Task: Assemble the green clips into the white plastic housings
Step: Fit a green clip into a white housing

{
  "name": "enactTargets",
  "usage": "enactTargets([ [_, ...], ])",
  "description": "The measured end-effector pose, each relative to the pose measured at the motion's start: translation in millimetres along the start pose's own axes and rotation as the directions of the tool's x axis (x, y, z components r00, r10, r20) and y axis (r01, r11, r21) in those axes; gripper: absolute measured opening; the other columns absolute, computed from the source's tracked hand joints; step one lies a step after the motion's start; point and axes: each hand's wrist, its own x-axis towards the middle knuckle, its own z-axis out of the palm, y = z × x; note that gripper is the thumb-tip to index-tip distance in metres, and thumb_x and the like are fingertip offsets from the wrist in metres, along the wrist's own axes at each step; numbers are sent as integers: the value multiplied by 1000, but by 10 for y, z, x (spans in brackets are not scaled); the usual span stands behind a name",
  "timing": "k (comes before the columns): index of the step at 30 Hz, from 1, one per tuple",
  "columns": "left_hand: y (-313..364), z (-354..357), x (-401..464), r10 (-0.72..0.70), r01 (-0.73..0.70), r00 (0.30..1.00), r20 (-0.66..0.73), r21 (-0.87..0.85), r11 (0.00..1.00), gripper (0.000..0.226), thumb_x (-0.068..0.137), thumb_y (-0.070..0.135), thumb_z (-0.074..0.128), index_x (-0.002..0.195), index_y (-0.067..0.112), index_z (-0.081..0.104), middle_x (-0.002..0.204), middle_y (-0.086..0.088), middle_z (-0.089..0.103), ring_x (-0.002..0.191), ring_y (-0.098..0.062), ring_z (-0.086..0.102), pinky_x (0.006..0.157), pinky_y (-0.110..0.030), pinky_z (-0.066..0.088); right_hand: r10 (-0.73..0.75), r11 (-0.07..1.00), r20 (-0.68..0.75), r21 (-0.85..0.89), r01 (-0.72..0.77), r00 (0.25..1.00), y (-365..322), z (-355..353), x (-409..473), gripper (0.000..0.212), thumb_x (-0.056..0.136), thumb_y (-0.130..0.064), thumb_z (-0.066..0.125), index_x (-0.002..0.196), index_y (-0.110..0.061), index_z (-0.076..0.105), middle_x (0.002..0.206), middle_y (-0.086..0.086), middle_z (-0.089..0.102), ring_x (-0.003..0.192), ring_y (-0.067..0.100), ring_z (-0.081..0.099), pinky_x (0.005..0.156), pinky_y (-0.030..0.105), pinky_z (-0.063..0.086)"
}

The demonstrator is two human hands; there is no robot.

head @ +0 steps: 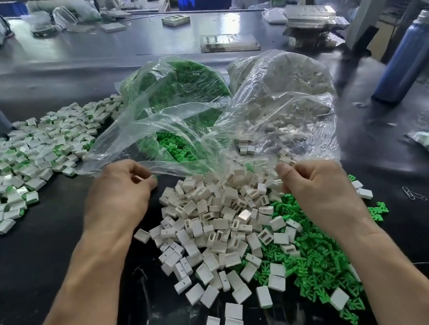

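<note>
We hold the clear bag (pixel 278 115) of white housings by its open edge. Our left hand (pixel 119 191) pinches one side of the plastic and our right hand (pixel 317 184) pinches the other. We think this is the step of tipping parts out to get ready. A pile of white housings (pixel 217 230) lies on the black bench (pixel 54 238) between our arms, and green clips (pixel 310 258) lie just beside it, under our right arm. Next we should let go of the bag and pick up one housing and one clip.

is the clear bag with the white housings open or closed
Open. The clear plastic bag of white housings gapes toward the person, both hands grip its rim, and white plastic housings lie spilled below its mouth.
</note>
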Motion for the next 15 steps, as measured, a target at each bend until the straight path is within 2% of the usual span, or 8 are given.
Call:
enactTargets([
  [4, -113, 15, 98, -33, 42, 996, -84, 113, 993, 22, 89, 26, 82, 74, 33, 67, 82, 9, 73, 80, -19, 71, 76, -36, 60, 85, 991, 26, -106, -82, 996, 66, -91, 77, 49, 96, -58, 62, 67, -21, 73, 61, -14, 68, 58, 4, 63, 55, 22, 39],
  [7, -114, 48, 106, -43, 56, 994, -100, 123, 991, 15, 89, 26, 82, 80, 32, 70, 89, 5, 75, 86, -23, 71, 82, -41, 60, 116, 985, 33, -132, -111, 993, 106, -159, 97, 47, 94, -61, 65, 72, -21, 75, 67, -7, 71, 70, 12, 67, 58, 23, 42],
  [9, -110, 64, 97, -21, 39, 993, -117, 150, 988, 12, 89, 28, 82, 90, 29, 70, 87, 5, 73, 81, -21, 69, 74, -37, 57, 150, 978, 75, -158, -137, 986, 122, -203, 104, 46, 93, -63, 65, 77, -20, 75, 68, -8, 72, 67, 12, 67, 57, 25, 43],
  [11, -88, 74, 60, 11, 14, 990, -141, 173, 985, 16, 90, 30, 81, 88, 29, 64, 77, 9, 66, 70, -13, 62, 62, -31, 47, 178, 972, 122, -177, -155, 976, 125, -247, 103, 45, 90, -64, 68, 78, -21, 74, 56, -12, 66, 53, 6, 60, 55, 26, 44],
  [12, -59, 79, 26, 32, -5, 989, -147, 184, 983, 19, 91, 33, 79, 86, 29, 62, 74, 11, 64, 67, -9, 60, 59, -29, 43, 187, 970, 137, -182, -161, 973, 126, -266, 105, 42, 88, -63, 70, 77, -23, 74, 55, -13, 66, 52, 5, 59, 55, 27, 45],
  [15, 68, 133, -123, 152, -139, 984, -91, 135, 981, 19, 94, 42, 73, 84, 32, 61, 74, 13, 63, 64, -4, 60, 53, -24, 45, 204, 968, 187, -185, -170, 961, 126, -302, 100, 29, 82, -59, 78, 82, -30, 74, 74, -11, 73, 72, 8, 68, 61, 27, 47],
])
